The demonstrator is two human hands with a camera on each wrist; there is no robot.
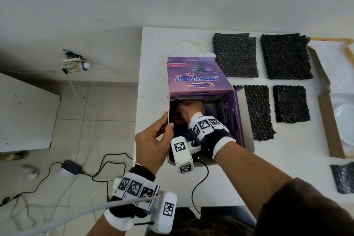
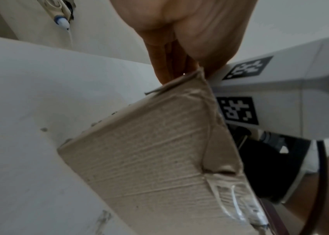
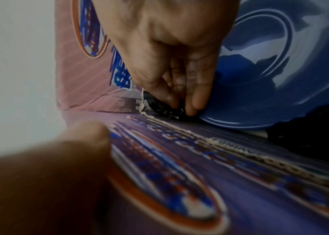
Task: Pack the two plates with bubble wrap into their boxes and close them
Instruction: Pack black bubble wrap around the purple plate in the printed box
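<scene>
Left hand [image 1: 153, 136] pinches the purple box [image 1: 199, 82] rim; right hand [image 1: 188, 110] reaches inside, fingers tucking bubble wrap [image 3: 169, 111].

Soft, even daylight fills the head view with faint shadows and bowed edges, while both wrist views are dimmer, grainy and blurred, worst on a near thumb [image 3: 44, 167].

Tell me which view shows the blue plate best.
Right wrist: the blue plate fills the upper right, its rim by the right hand's fingertips. The head view shows only a sliver inside the purple box. The left wrist view shows none.
</scene>
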